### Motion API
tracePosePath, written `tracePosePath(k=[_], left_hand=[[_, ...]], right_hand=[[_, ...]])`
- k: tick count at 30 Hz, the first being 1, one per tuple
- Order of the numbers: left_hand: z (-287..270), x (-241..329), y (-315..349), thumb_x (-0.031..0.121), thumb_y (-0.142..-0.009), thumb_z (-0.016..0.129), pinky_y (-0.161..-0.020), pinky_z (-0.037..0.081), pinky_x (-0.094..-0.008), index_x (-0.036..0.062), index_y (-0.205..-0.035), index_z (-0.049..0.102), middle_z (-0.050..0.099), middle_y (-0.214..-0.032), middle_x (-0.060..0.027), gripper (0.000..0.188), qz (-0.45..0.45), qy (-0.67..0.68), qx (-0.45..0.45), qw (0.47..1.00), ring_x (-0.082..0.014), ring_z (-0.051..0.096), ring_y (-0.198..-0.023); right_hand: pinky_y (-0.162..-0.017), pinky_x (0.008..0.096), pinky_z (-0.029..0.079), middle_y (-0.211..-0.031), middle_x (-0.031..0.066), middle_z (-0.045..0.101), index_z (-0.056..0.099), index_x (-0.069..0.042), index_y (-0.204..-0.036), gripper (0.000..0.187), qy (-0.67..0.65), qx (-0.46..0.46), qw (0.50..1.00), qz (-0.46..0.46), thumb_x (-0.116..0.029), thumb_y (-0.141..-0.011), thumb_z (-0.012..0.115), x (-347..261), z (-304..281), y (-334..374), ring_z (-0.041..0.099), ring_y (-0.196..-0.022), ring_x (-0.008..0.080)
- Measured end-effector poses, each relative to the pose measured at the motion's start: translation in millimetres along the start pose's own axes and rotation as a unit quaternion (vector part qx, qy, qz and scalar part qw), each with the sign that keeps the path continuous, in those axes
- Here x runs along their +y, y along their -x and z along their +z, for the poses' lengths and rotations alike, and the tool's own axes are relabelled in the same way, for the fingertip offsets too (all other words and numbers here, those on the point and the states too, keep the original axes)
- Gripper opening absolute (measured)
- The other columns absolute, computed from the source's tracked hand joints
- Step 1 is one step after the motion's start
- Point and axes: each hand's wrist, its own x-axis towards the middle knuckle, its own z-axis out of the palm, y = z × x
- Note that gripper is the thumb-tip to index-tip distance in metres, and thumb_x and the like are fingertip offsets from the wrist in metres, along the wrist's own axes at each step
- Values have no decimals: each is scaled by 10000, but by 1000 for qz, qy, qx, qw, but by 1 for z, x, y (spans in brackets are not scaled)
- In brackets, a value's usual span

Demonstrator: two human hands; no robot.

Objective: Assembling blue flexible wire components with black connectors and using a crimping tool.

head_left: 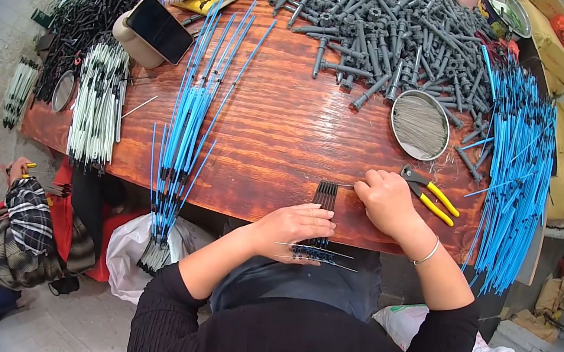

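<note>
At the table's near edge, my left hand (pixel 296 230) is closed around a small row of thin black rods (pixel 326 196) whose tips point away from me. Below that hand, dark blue ends (pixel 313 254) of the row show, with thin wires running across them. My right hand (pixel 385 200) pinches what looks like a thin wire (pixel 347 185) beside the rods' far tips. Just right of it lie pliers (pixel 433 197) with yellow handles. Beyond them stands a round metal dish (pixel 420 125) full of short, thin wires.
Grey plastic bolt-like parts (pixel 377 23) form a heap at the back. Bundled blue rods (pixel 516 172) lie at right, others (pixel 188 122) left of centre, near white rods (pixel 99 99). A phone (pixel 160 28) leans on a stand. Another person (pixel 25 221) works at far left.
</note>
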Motion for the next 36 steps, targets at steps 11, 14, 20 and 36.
tracePosePath(k=[11,14,20,36], left_hand=[[0,4,-7,289,-676,753,-972,390,-426,4,-1084,566,590,-1114,-124,532,22,3,20,1000,-315,505,-1136],[0,3,0,289,-683,743,-976,391,-435,11,-1110,565,581,-1146,-122,540,10,-2,20,1000,-313,500,-1154],[2,0,1,271,-690,741,-962,405,-432,43,-1120,572,580,-1153,-122,516,14,18,46,999,-321,506,-1146],[14,46,-9,186,-626,762,-809,477,-391,82,-1016,620,622,-997,-114,429,1,49,105,993,-296,585,-963]], right_hand=[[-676,363,444,-792,69,554,595,-78,-760,99,-45,2,998,39,-125,-676,572,-12,-5,-15,563,-768,238],[-784,409,422,-917,78,567,604,-82,-876,217,-67,18,995,76,-122,-663,614,-13,-30,-3,549,-905,263],[-1035,544,223,-1283,97,488,534,-113,-1197,629,-254,-75,959,103,-172,-615,765,-74,-40,42,399,-1245,307],[-682,256,508,-861,105,680,649,3,-1001,283,-595,182,772,127,35,-721,674,-140,-72,24,654,-747,180]])
